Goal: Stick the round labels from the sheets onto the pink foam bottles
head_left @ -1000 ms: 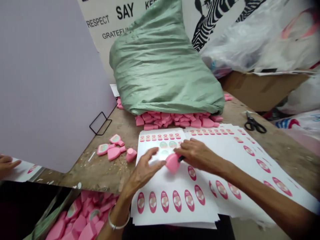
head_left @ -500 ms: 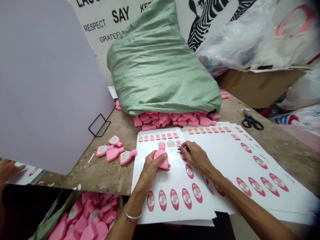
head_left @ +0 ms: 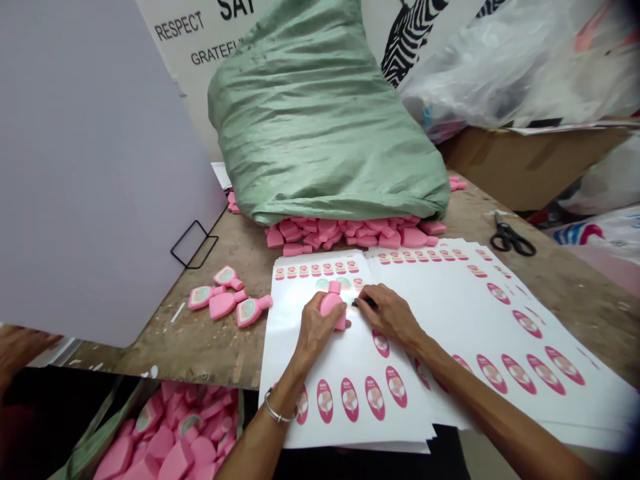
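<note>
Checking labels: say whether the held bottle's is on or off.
Off where visible: the bottle shows plain pink; cannot tell its far side.

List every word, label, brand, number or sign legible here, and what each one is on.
"RESPECT": on the white wall, whole.
"SAY": same wall, tops cut off by the picture's edge.
"GRATEFU": same wall; the rest is hidden behind the green sack.
Oval stickers and small stickers on the sheets: print too small to read.
Labels on pink bottles: unreadable.
</note>
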{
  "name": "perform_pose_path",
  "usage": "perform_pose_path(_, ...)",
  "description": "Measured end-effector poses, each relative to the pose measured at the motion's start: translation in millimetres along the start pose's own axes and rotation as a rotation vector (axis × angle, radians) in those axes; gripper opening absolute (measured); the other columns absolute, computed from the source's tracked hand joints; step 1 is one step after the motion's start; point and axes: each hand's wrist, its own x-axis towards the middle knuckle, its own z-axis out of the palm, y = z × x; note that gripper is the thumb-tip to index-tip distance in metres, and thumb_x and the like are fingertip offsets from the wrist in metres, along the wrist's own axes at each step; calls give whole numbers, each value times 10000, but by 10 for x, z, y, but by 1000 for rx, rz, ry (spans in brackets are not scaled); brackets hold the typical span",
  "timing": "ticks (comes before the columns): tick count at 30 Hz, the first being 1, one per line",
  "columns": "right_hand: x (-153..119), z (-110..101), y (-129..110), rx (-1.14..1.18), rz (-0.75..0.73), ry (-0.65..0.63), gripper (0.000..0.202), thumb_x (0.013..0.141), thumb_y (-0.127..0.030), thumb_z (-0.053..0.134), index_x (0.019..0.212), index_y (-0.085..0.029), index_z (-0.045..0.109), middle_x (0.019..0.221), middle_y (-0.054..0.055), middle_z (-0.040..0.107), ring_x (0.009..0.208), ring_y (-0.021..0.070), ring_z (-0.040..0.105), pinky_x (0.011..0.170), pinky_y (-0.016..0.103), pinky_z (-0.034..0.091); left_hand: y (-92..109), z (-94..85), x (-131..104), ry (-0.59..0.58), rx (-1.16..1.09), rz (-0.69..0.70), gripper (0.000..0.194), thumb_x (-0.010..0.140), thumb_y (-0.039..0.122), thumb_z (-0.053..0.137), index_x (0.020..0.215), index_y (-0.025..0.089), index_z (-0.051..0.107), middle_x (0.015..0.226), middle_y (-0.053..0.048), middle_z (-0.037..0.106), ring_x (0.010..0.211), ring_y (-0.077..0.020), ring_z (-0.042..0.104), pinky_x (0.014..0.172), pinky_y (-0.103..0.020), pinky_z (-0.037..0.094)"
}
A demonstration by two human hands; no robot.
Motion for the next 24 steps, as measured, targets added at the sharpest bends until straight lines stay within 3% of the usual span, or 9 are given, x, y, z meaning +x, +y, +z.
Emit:
perform_pose_path(5, 12, 19, 4, -173, -56, 121, 192, 902, -277, 454, 766, -186, 555, 735, 53, 611, 722, 184, 505, 683, 305, 350, -4, -17, -4, -13, 33, 21, 310, 762, 411, 656, 886, 154, 536, 794, -38, 603, 618, -220, 707, 488, -216, 495)
perform_pose_path(13, 21, 34, -2, -32, 25, 69, 129, 865, -274, 503, 755, -211, 527, 710, 16, 608, 693, 169, 508, 639, 280, 349, 22, 1, -32, -8, 64, 14, 304, 774, 413, 642, 894, 160, 523, 770, -24, 594, 607, -207, 703, 484, -209, 488)
perform_pose_path(17, 28, 58, -88, -47, -50, 35, 140, 849, -296, 531, 743, -205, 516, 727, 29, 605, 691, 170, 506, 652, 290, 349, 15, 7, -35, -2, 62, 20, 318, 775, 408, 642, 934, 157, 526, 755, -25, 604, 602, -202, 700, 494, -216, 496)
perform_pose_path(24, 37, 41, 50, -139, -24, 97, 139, 883, -297, 498, 812, -190, 551, 776, 42, 615, 755, 180, 498, 686, 299, 320, 6, -3, -27, -15, 39, 31, 326, 780, 430, 635, 916, 157, 523, 735, -20, 601, 591, -191, 695, 508, -224, 510)
